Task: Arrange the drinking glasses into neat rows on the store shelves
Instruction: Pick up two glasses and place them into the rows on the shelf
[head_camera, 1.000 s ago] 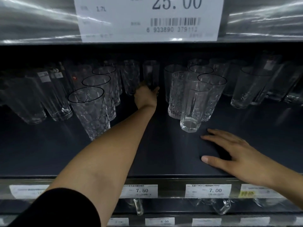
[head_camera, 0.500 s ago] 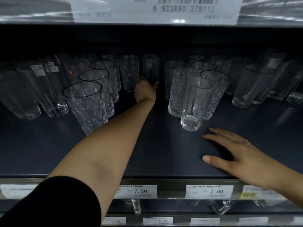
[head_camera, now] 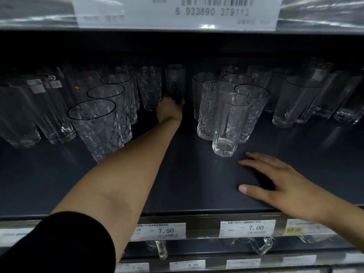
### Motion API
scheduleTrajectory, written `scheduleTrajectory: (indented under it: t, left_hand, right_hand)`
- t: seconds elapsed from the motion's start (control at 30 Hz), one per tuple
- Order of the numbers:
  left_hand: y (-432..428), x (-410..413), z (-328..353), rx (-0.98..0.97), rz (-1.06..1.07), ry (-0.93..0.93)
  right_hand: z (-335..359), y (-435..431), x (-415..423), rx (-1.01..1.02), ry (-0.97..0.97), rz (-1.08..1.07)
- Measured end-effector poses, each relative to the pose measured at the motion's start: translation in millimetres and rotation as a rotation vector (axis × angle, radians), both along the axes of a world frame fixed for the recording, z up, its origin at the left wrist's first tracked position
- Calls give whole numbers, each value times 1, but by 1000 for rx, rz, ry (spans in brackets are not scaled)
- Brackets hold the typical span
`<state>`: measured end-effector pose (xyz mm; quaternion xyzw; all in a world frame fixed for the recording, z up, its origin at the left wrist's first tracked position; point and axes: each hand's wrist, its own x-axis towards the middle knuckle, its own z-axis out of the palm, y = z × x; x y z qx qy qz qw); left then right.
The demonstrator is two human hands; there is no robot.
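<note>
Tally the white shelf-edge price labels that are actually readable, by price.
White 7.50 price label: 1
White 7.00 price label: 1
White 6.00 price label: 1
Total: 3; the other labels are too blurred to read.

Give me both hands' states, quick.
Left hand: closed around the base of the glass at the back.
Right hand: open, flat on the shelf, holding nothing.
</note>
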<state>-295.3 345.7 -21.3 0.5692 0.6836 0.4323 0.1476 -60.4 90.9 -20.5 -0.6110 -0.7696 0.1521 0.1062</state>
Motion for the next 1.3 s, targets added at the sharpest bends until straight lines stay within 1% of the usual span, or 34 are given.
scheduleTrajectory:
  t: [0.17, 0.3, 0.37, 0.5, 0.57, 0.63, 0.7, 0.77, 0.83, 0.97, 1.03, 1.13, 1.3]
  left_hand:
    - [-15, 1, 3, 1, -5, 31]
    - [-45, 5, 5, -1, 4, 29]
    - [-62, 7, 4, -5, 19, -4]
    - [-97, 11, 3, 20, -12, -139]
    - [-115, 14, 3, 37, -42, -236]
    - [-133, 17, 4, 24, -104, -316]
    - [-151, 20, 7, -28, -209, -378]
    - [-164, 21, 9, -86, -355, -431]
    - [-169, 22, 11, -108, -443, -454]
    - [-170, 27, 16, -113, -498, -507]
    - [-165, 30, 16, -114, -500, -526]
    - [-156, 30, 16, -112, -515, -536]
    - [-132, 27, 15, -114, -554, -509]
  right_hand:
    - [0, 1, 1, -3, 13, 2]
    - [4, -2, -2, -15, 30, -5]
    - [7, -5, -4, -24, 34, -8]
    - [13, -8, -4, -36, 83, -12]
    - [13, -5, 0, -78, 223, -53]
    - [12, 3, 5, -115, 468, -137]
    - [10, 16, 10, -75, 685, -236]
    - [13, 28, 10, -14, 796, -340]
    - [18, 38, 7, 42, 874, -399]
    - [21, 58, -3, 38, 1063, -372]
    - [19, 66, -7, 55, 1118, -349]
    - [18, 74, -13, 71, 1150, -330]
    - [14, 87, -16, 100, 1141, -329]
